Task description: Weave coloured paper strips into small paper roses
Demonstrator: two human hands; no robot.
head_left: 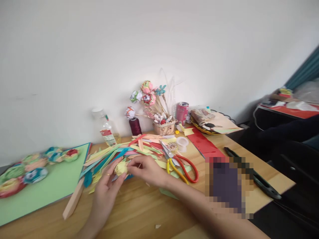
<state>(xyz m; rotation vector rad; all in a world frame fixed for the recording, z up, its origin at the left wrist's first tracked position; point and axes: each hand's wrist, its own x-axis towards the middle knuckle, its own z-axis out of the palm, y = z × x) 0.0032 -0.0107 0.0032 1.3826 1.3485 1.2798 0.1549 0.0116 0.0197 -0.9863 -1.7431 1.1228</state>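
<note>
A small pale yellow ball of folded paper [121, 168] sits between my two hands, over the front of a heap of coloured paper strips [112, 156]. My left hand [109, 184] grips it from the left, thumb below and fingers behind. At its right side, my right hand [147, 171] pinches the ball's edge with thumb and forefinger. A thin pale bit shows by the right fingers, too small to name. Just right of that hand lie scissors [180, 166] with one yellow and one red handle, blades pointing toward the wall.
On the left, folded paper balls [36, 174] rest on a green board [57, 186]. Along the wall stand a bottle [108, 134], a purple thread spool [135, 126], a basket of paper flowers [164, 127] and a pink can [182, 113]. A dark green long tool [266, 186] lies right.
</note>
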